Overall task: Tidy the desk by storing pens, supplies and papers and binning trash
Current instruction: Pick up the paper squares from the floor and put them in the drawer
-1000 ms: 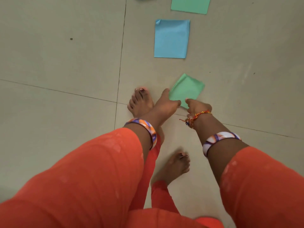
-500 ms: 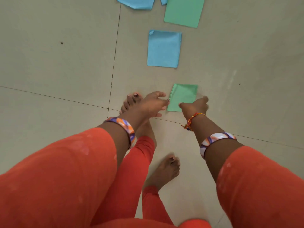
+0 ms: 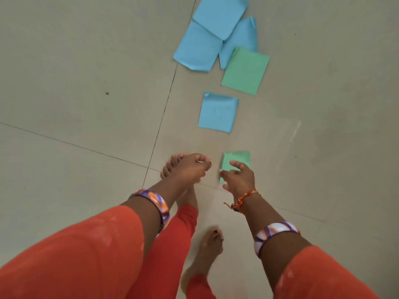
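Head view, looking straight down at a tiled floor (image 3: 64, 61) on which six folded papers lie: four blue and two green. Three blue papers (image 3: 207, 37) overlap in a cluster at the top of the frame; a large green paper (image 3: 245, 71) lies just beside them, its upper edge overlapping one blue sheet. A single blue paper (image 3: 218, 112) lies apart, below the cluster. Nearest the person, a small green paper (image 3: 236, 159) lies flat on the floor, partly covered by the right hand.

Two hands reach down. Left hand (image 3: 190, 169): fingers loosely curled and spread, holding nothing, hovering above the left foot and just left of the small green paper. Right hand (image 3: 237, 178): fingers spread and bent over the small green paper's lower edge; whether they touch or merely hover over it cannot be told.

Each forearm carries one broad patterned bangle (image 3: 156, 205), two in all; the right wrist also bears one red-and-yellow thread bracelet (image 3: 243, 198). Two orange sleeves (image 3: 75, 255) and two bare feet (image 3: 212, 244) are visible.
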Motion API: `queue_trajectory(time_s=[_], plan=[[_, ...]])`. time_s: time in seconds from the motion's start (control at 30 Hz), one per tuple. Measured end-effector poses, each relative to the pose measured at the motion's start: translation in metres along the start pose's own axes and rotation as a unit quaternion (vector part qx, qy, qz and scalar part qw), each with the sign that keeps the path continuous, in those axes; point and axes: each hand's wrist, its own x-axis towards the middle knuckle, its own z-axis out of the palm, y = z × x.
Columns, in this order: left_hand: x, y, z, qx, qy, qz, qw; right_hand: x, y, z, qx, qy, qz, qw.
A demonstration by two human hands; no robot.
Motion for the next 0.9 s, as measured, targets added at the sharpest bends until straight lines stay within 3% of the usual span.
queue_trajectory(time_s=[0.17, 0.27, 0.4, 0.47, 0.6, 0.73, 0.8, 0.9], plan=[[0.010, 0.029, 0.007, 0.042, -0.002, 0.011, 0.999, 0.021, -0.022, -0.005, -0.014, 0.046, -0.010, 0.999], [0.035, 0.026, 0.028, 0.063, -0.021, 0.011, 0.998, 0.045, -0.018, -0.008, -0.079, 0.120, 0.021, 0.989], [0.066, 0.010, 0.055, 0.039, 0.018, 0.024, 0.999, 0.071, -0.013, -0.009, -0.116, 0.222, 0.028, 0.968], [0.073, -0.005, 0.065, 0.030, 0.048, 0.028, 0.998, 0.078, -0.005, -0.008, -0.112, 0.201, 0.008, 0.973], [0.057, -0.012, 0.069, 0.110, 0.119, 0.082, 0.983, 0.070, -0.007, -0.008, -0.038, 0.072, -0.072, 0.994], [0.045, 0.022, 0.042, 0.085, 0.277, 0.155, 0.944, 0.063, -0.051, -0.005, 0.008, 0.007, -0.149, 0.989], [0.051, 0.044, 0.024, 0.046, 0.323, 0.166, 0.931, 0.067, -0.082, 0.001, 0.016, -0.006, -0.179, 0.984], [0.070, 0.076, 0.007, 0.042, 0.322, 0.124, 0.938, 0.080, -0.126, 0.008, -0.044, 0.040, -0.225, 0.972]])
